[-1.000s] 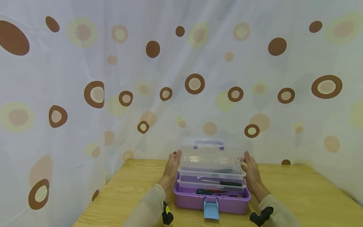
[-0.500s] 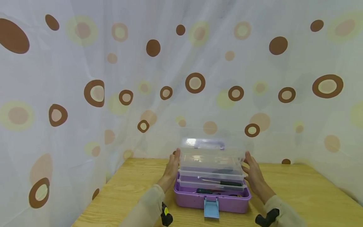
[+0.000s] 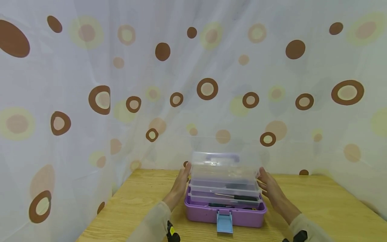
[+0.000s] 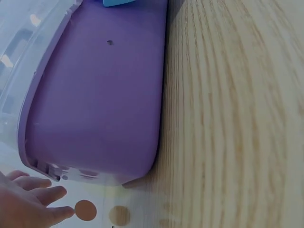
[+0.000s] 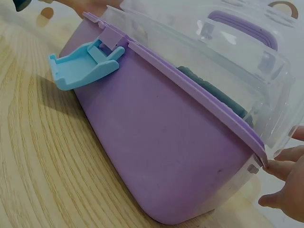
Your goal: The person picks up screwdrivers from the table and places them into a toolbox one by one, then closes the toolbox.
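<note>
A purple toolbox (image 3: 208,216) stands on the table, its clear lid (image 3: 201,156) raised and leaning over the stepped-out clear trays (image 3: 208,198). My left hand (image 3: 179,185) is at the lid's left side, fingers extended; in the left wrist view those fingers spread past the box end. On the opposite side my right hand (image 3: 272,190) reaches along the lid and trays, its fingertips right at the box's end in the right wrist view. A screwdriver (image 3: 246,198) with a black handle lies in the lower tray. Below it shows a dark green handle (image 3: 218,205).
The light blue latch (image 3: 224,223) hangs unfastened at the box front. A purple carry handle (image 5: 244,29) is on the lid. Wooden table (image 3: 314,205) extends to both sides, with a dotted curtain (image 3: 229,114) behind.
The lid has tilted forward and its handle has come lower. The trays have sunk slightly, covering more of the box's contents. Both hands have come down a little with them.
</note>
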A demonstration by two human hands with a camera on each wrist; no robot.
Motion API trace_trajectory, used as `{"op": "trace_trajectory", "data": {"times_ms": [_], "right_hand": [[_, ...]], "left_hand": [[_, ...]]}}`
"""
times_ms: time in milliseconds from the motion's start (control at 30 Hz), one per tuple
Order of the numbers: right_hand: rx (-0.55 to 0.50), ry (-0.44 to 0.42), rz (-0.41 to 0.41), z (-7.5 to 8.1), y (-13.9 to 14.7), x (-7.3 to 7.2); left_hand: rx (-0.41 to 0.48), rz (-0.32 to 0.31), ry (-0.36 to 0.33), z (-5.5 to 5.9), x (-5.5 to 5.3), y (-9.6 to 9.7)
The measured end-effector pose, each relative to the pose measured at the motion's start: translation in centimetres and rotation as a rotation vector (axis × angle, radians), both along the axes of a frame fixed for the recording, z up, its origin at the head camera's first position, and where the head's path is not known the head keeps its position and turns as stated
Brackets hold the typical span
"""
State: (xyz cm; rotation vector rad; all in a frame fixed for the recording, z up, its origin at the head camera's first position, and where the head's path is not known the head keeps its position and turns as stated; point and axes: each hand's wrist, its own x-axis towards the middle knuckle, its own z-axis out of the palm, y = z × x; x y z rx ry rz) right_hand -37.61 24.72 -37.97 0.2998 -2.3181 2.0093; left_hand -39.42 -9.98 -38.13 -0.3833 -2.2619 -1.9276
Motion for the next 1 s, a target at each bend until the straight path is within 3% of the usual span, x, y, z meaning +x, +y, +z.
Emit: {"op": "trace_trajectory", "data": {"times_ms": [200, 433, 700, 833, 1000], "right_hand": [[0.042, -0.011, 0.017, -0.2, 0.5, 0.5], [0.008, -0.026, 0.142, -0.9, 1.2, 0.8], [-0.051, 0.02, 0.259, -1.9, 2.0, 0.6], [-0.091, 0.022, 0.331, -2.1, 2.2, 0.5], [-0.051, 0.012, 0.39, -2.0, 2.6, 0.5]], "left_hand": [[0.011, -0.131, -0.043, -0.2, 0.1, -0.7], [0.018, -0.218, -0.128, -0.9, 0.4, -1.7], [0.104, -0.375, -0.163, -1.6, 0.1, -2.7], [0.136, -0.431, -0.17, -2.0, -0.1, -3.2], [0.179, -0.478, -0.174, -2.2, -0.2, -3.7]]}}
